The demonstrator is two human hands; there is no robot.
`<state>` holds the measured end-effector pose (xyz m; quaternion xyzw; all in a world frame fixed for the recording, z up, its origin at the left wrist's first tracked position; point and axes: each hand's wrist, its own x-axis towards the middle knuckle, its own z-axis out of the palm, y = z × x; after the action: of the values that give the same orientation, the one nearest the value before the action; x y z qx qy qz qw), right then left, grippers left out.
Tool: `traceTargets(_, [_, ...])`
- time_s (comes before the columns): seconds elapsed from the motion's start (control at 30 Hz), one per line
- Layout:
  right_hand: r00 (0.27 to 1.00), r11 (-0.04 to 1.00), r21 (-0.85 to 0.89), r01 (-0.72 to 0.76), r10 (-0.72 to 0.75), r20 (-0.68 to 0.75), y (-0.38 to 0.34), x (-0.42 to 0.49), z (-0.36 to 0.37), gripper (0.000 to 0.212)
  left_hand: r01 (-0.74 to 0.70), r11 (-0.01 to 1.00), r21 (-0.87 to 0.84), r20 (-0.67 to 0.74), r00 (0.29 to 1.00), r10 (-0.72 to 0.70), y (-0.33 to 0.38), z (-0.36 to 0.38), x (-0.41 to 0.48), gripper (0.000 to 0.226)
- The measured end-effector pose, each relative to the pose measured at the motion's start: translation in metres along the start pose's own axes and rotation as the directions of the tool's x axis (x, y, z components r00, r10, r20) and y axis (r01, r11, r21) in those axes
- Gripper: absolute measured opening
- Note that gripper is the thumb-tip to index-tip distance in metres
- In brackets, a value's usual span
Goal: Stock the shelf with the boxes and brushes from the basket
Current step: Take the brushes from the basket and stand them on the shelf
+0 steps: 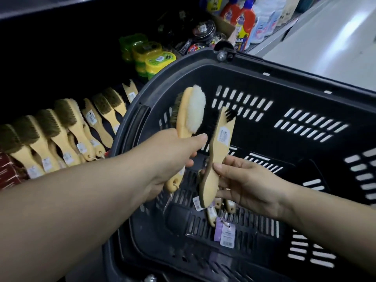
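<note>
1. Brushes are in both hands. The left hand (173,159) has its fingers wrapped round the handle of a fleece-padded brush (191,110). The right hand (244,184) pinches the handle of a black-bristled brush (220,147) between thumb and fingers.
2. Both brushes hang above the open basket (305,82), clear of its wall, most likely so each can be carried across for stocking.
3. Gripping the handles leaves the heads free, which should make them easy to set down head first.
4. Each long axis runs from handle at 7 o'clock to head at 1 o'clock. The fleece faces 3 o'clock.
5. The stocked row of brushes (67,135) lies at 9 o'clock from the hands, heads toward 11 o'clock, so the held pair would probably need tilting to match.
6. Spare brushes (211,215) lie on the basket floor at 6 o'clock.
</note>
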<state>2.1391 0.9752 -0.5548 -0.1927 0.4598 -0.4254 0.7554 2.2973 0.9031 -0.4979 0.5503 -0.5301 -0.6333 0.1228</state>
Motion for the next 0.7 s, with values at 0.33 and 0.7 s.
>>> traceTargets(0.33, [0.986, 0.842, -0.52, 0.145, -0.079, 0.147, -0.017, 0.003, 0.019, 0.026, 0.035, 0.997, -0.069, 0.162, 0.987, -0.024, -0.001, -0.003, -0.005, 0.019])
traceTargets(0.7, [0.98, 0.831, -0.533, 0.162, -0.07, 0.188, -0.001, 0.042, -0.011, 0.021, 0.021, 0.998, -0.051, 0.003, 1.0, -0.021, 0.002, 0.004, 0.001, 0.018])
